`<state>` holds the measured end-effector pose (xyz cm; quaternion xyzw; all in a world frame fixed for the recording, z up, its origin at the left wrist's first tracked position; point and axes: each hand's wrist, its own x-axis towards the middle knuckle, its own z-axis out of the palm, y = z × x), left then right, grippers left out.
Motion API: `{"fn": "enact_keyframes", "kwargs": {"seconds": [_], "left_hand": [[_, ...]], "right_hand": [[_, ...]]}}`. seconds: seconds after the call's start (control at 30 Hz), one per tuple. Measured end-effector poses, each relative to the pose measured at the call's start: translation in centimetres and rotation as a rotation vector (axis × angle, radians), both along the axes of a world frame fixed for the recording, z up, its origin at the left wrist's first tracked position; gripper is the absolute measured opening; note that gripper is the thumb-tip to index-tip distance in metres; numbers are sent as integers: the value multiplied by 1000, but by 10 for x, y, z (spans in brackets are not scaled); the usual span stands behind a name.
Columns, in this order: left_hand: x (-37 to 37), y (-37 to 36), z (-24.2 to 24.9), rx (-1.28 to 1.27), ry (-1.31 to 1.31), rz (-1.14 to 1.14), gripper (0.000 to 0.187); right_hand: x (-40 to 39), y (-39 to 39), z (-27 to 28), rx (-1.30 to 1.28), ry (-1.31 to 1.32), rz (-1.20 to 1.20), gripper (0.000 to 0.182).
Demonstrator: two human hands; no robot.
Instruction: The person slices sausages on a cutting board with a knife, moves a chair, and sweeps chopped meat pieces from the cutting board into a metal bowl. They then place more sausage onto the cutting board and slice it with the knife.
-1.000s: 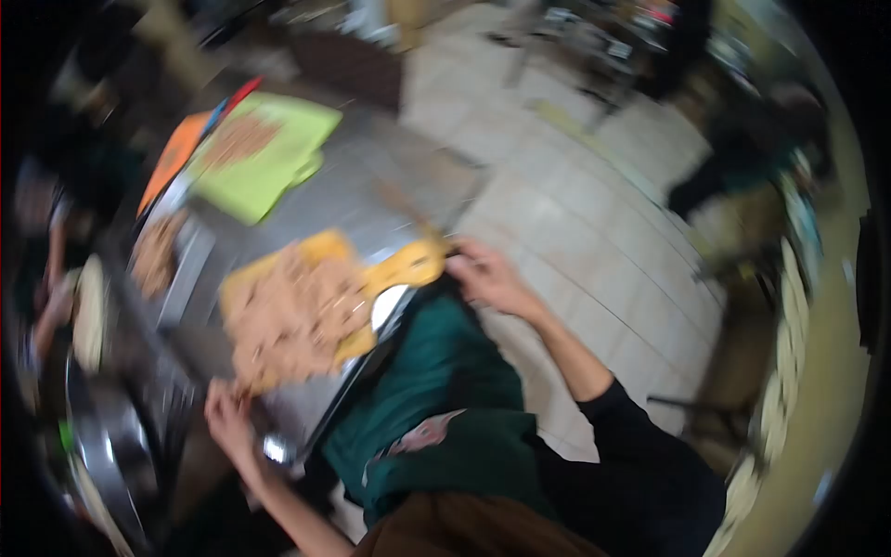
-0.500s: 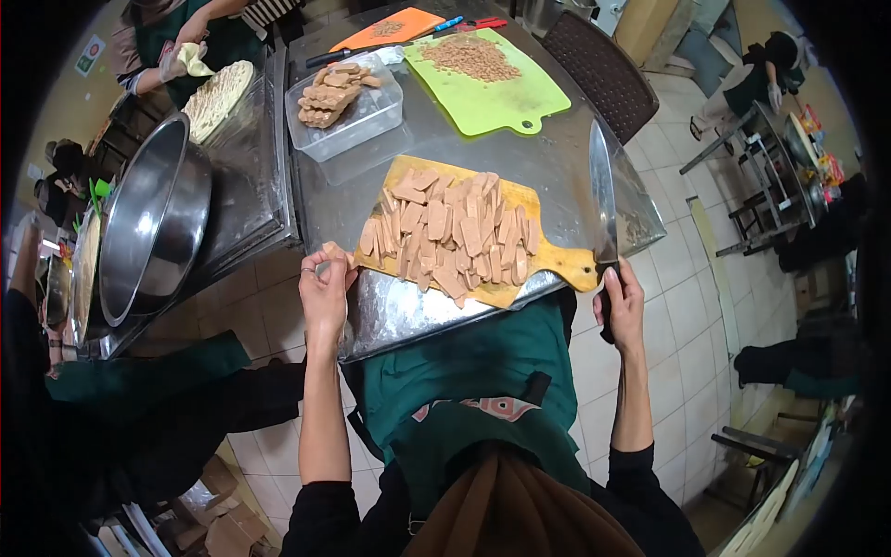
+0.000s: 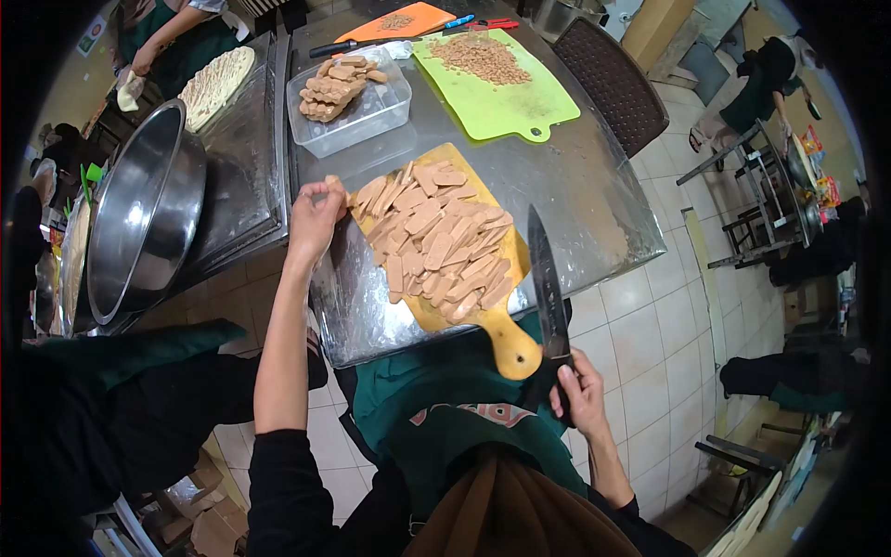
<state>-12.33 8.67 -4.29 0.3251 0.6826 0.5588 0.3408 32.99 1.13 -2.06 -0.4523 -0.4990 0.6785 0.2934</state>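
Observation:
A wooden cutting board [image 3: 513, 351] lies turned on the metal table in front of me, its handle pointing toward my body past the table edge. Heaped over it are many flat pinkish-brown sausage slices [image 3: 436, 237]. My left hand [image 3: 316, 218] is at the board's far left corner, fingers closed in a pinch on a small sausage piece [image 3: 332, 183]. In my right hand [image 3: 582, 395] is a large kitchen knife [image 3: 546, 278], gripped by its black handle, blade pointing away from me beside the board's right side.
Behind the board stand a clear plastic container [image 3: 348, 139] of sausages and a green cutting board [image 3: 520, 107] with chopped bits. An orange board [image 3: 399, 26] lies farther back. At left are a large steel bowl [image 3: 148, 213] and a person [image 3: 172, 42] beside flat dough [image 3: 218, 88].
The wooden board has rotated, its handle swinging from the right toward me. My right hand and the knife have come nearer and leftward. My left hand has moved up and slightly left.

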Motion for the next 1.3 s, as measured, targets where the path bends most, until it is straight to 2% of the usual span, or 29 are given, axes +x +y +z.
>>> {"fn": "enact_keyframes", "kwargs": {"seconds": [0.17,0.27,0.4,0.53,0.6,0.63,0.7,0.73,0.8,0.83,0.93,0.97,1.03,1.1,1.2,1.3], "left_hand": [[-4,40,0,-19,27,-98,31],[-2,57,11,-65,19,-137,33],[-9,56,18,-19,-79,-130,36],[17,-10,66,32,-77,-99,39],[41,-69,75,45,-206,-154,44],[60,-98,82,-13,-173,-215,47],[89,-145,70,-104,-206,-348,44],[111,-165,60,-155,-364,-292,40],[145,-193,28,-174,-408,-314,33],[161,-199,20,-192,-452,-335,32],[193,-192,15,-171,-653,-327,18],[200,-189,17,-165,-736,-314,13],[206,-189,5,-180,-792,-279,18],[204,-191,-2,-189,-843,-287,22],[198,-184,30,-339,-848,-207,27],[196,-191,13,-250,-859,-140,21]], "right_hand": [[-14,-13,-8,-63,120,142,35],[-24,-19,-9,-3,90,226,37],[-24,-8,-2,12,53,154,39],[-14,61,13,277,-100,67,35],[-25,108,26,447,-146,60,33],[-34,131,33,522,-180,64,33],[-63,171,49,506,-214,137,32],[-77,189,49,569,-292,200,32],[-110,223,37,779,-351,294,32],[-126,236,27,926,-332,325,32],[-166,258,16,1039,-370,442,33],[-175,259,17,973,-400,490,34],[-186,260,20,844,-466,575,34],[-187,262,19,892,-477,577,34],[-180,265,17,931,-487,592,34],[-177,267,13,988,-486,596,33]]}}
